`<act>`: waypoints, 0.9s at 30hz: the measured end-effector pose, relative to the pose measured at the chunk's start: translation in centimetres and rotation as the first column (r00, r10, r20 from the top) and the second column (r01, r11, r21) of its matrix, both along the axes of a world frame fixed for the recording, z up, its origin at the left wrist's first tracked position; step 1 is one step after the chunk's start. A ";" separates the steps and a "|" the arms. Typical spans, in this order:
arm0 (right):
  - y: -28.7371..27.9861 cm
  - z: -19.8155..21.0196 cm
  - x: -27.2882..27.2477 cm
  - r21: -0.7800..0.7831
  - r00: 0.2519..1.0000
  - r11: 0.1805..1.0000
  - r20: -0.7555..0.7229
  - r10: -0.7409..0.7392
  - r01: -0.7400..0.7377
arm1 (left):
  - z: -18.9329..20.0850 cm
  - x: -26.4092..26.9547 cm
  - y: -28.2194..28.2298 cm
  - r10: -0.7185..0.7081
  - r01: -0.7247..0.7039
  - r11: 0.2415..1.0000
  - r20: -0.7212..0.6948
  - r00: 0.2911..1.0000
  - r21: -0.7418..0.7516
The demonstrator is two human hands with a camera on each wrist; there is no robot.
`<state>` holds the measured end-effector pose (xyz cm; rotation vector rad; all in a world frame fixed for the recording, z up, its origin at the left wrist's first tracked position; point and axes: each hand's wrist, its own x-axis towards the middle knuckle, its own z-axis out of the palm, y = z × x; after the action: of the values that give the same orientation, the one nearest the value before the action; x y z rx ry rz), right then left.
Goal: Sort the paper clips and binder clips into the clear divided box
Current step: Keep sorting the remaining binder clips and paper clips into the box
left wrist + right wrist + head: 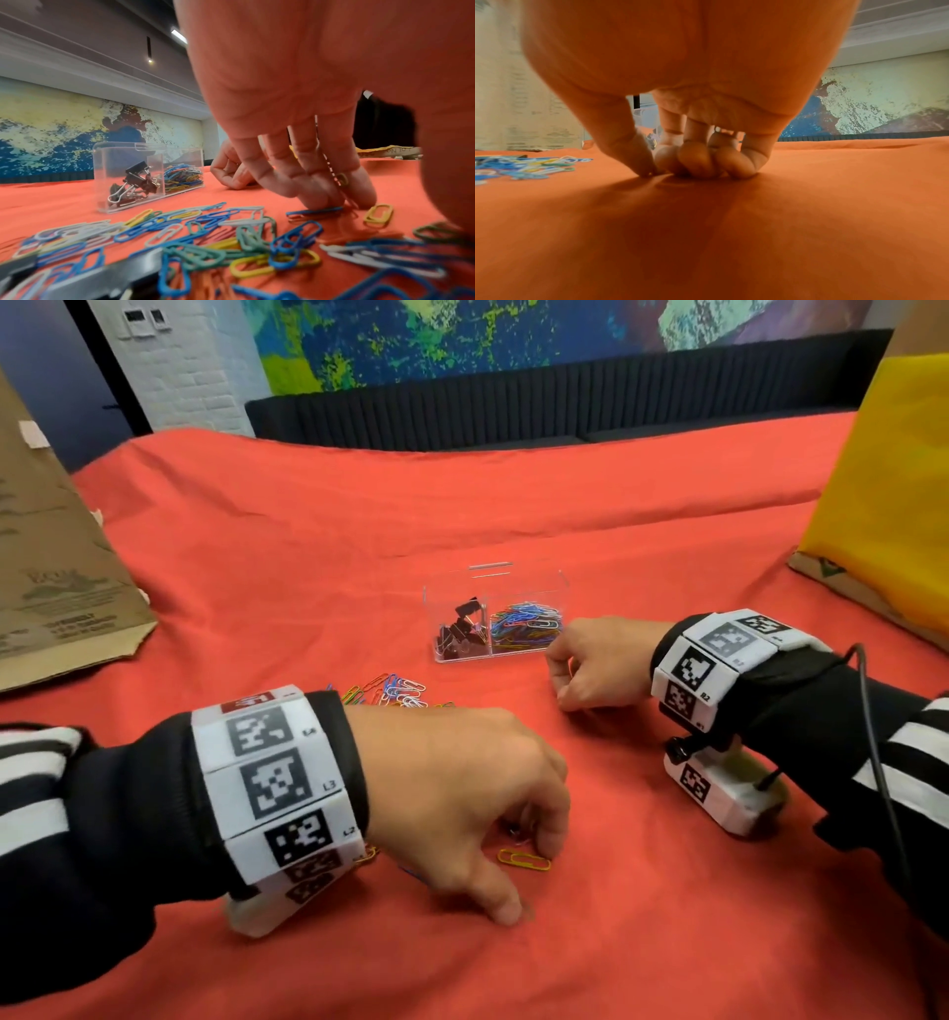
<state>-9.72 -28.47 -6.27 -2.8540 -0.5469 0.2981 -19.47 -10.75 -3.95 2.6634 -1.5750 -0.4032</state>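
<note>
The clear divided box [552, 588] stands mid-table; black binder clips fill its left half, coloured paper clips its right. A loose pile of paper clips [395, 690] lies in front of it, with a black binder clip [102, 280] close up in the left wrist view. My left hand [462, 803] reaches down beside a yellow paper clip [524, 860], its fingers [316, 182] curled on the cloth over a blue clip [313, 211], a small clip caught between them. My right hand [590, 665] rests curled just right of the box, thumb and fingertips [695, 162] pinched on the cloth; a small shiny piece shows between them.
Red cloth [667, 916] covers the table. A brown cardboard sheet [61, 588] leans at the left and a yellow bag [883, 495] stands at the right edge. A dark bench [513, 408] runs behind the table.
</note>
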 end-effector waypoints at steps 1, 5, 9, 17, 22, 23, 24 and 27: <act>0.0 0.1 0.0 -0.003 1.000 1.000 0.001 -0.002 0.002 | 0.0 0.1 -0.1 -0.008 0.008 1.000 -0.015 1.000 -0.001; 0.1 0.1 -0.1 -0.008 1.000 1.000 0.007 -0.003 0.003 | -0.1 0.5 -0.4 -0.011 0.010 1.000 -0.040 0.999 -0.012; 0.1 0.2 -0.1 -0.014 1.000 1.000 0.018 0.004 -0.004 | -0.2 0.8 -0.4 0.012 -0.012 1.000 0.002 1.000 -0.013; -0.1 0.2 -0.1 -0.017 1.000 1.000 0.023 0.015 -0.015 | 0.9 3.3 0.8 0.226 -0.241 0.943 -0.091 0.970 -0.228; -0.1 0.0 0.2 -0.030 0.999 0.999 0.027 0.028 -0.027 | 4.2 8.2 1.5 0.367 -0.349 0.804 -0.060 0.928 -0.482; -0.2 0.0 0.3 -0.032 0.999 0.999 0.027 0.026 -0.025 | 4.7 9.4 1.3 0.396 -0.357 0.778 -0.037 0.917 -0.517; -0.1 0.0 0.3 -0.036 0.999 0.999 0.027 0.025 -0.024 | 5.0 10.6 1.0 0.421 -0.358 0.760 -0.007 0.907 -0.542; -0.1 0.1 0.1 -0.040 0.999 0.999 0.029 0.026 -0.025 | 4.8 13.5 -0.6 0.497 -0.353 0.745 0.119 0.860 -0.566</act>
<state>-9.59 -28.58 -6.20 -2.8960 -0.5901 0.2747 -6.01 -11.39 0.87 2.5612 -0.8563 0.3725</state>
